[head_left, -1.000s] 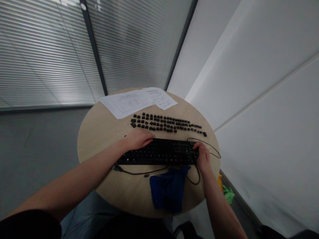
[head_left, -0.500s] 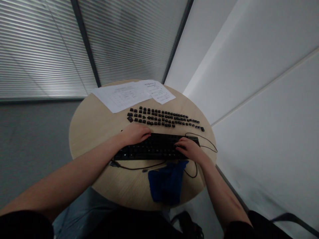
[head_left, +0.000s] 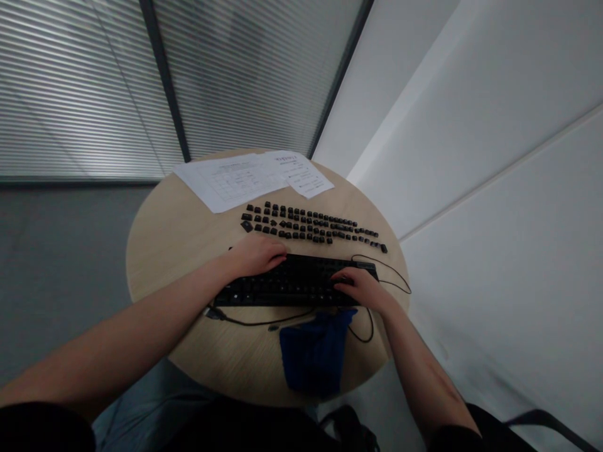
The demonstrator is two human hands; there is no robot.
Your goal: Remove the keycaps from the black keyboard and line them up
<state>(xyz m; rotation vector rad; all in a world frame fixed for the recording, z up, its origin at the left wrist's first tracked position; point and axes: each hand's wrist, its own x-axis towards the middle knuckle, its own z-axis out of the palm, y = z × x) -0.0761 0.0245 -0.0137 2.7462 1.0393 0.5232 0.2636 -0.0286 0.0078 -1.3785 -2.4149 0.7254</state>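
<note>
A black keyboard (head_left: 282, 296) lies across the round wooden table (head_left: 162, 245). My left hand (head_left: 257, 254) rests over its far left edge, fingers curled down onto it. Over the keyboard's right part is my right hand (head_left: 360, 287), thumb and fingers drawn in a pinch at the keys. Whatever may be between those fingertips is too small and dark to make out. Beyond the keyboard, loose black keycaps (head_left: 309, 236) are laid out in several uneven rows.
Printed paper sheets (head_left: 226, 182) lie at the table's far side. A blue cloth (head_left: 313, 355) sits near the front edge. A black cable (head_left: 264, 324) runs in front of the keyboard, and a thin loop (head_left: 396, 271) curves at its right. A white wall (head_left: 494, 207) stands close on the right.
The view has shifted slightly. Both hands stay in nearly the same places on the keyboard, with the right fingers a little changed in pose.
</note>
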